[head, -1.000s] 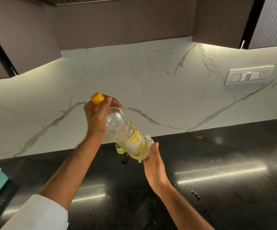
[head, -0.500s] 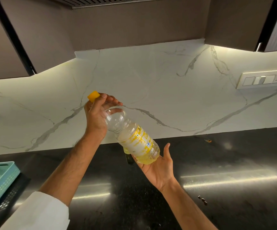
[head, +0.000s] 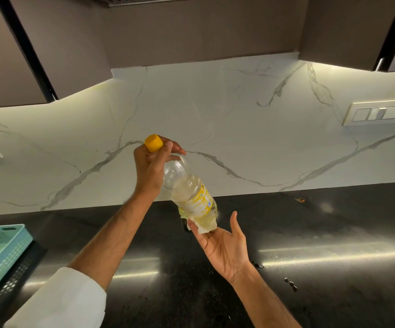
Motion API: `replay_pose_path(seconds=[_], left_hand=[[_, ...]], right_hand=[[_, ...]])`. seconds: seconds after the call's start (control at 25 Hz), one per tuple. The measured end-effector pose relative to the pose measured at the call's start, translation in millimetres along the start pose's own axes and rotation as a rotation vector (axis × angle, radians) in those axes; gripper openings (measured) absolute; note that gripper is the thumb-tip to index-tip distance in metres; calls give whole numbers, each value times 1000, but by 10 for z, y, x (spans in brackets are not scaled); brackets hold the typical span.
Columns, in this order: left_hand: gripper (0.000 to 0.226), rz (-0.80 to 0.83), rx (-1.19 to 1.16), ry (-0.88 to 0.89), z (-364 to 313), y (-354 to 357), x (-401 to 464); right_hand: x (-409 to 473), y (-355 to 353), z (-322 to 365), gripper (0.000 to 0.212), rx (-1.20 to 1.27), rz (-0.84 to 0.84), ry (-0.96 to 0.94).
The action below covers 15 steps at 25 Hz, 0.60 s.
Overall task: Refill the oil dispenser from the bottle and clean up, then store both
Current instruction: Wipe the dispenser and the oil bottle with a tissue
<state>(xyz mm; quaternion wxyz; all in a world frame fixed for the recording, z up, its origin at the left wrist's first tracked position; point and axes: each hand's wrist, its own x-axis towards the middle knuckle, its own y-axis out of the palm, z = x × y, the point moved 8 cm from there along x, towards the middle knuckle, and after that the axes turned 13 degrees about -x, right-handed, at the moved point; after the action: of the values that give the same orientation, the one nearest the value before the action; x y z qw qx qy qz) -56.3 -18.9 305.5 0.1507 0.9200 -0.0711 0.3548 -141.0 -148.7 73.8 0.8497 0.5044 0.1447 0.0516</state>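
A clear plastic oil bottle with a yellow label and yellow cap hangs tilted in the air above the black counter. My left hand grips its neck just under the cap. My right hand is palm up beneath the bottle's base, fingers spread, with a white tissue lying on the fingertips against the bottle's bottom. The bottle is about half full of pale oil. A dark object stands on the counter behind the bottle, mostly hidden.
A teal perforated basket sits on a dark tray at the left edge. Dark drops and a small scrap lie on the counter at right. Switch plates are on the marble wall. Cabinets hang overhead.
My right hand turned from beside the bottle's base to palm up beneath it, with the tissue at the base. The view shifted slightly right and down; the bottle stays tilted.
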Motion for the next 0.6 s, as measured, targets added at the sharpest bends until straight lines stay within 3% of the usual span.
replay_pose_path(seconds=[0.12, 0.28, 0.48, 0.6], left_hand=[[19, -14, 17, -6, 30, -40, -26], [21, -25, 111, 29, 88, -75, -64], [20, -238, 88, 3, 190, -144, -152], [18, -216, 42, 20, 121, -114, -135]], right_hand=[[-12, -75, 87, 79, -124, -84, -13], [3, -34, 200, 80, -327, -127, -73], [100, 103, 98, 49, -516, -227, -222], [130, 115, 196, 56, -461, -234, -272]])
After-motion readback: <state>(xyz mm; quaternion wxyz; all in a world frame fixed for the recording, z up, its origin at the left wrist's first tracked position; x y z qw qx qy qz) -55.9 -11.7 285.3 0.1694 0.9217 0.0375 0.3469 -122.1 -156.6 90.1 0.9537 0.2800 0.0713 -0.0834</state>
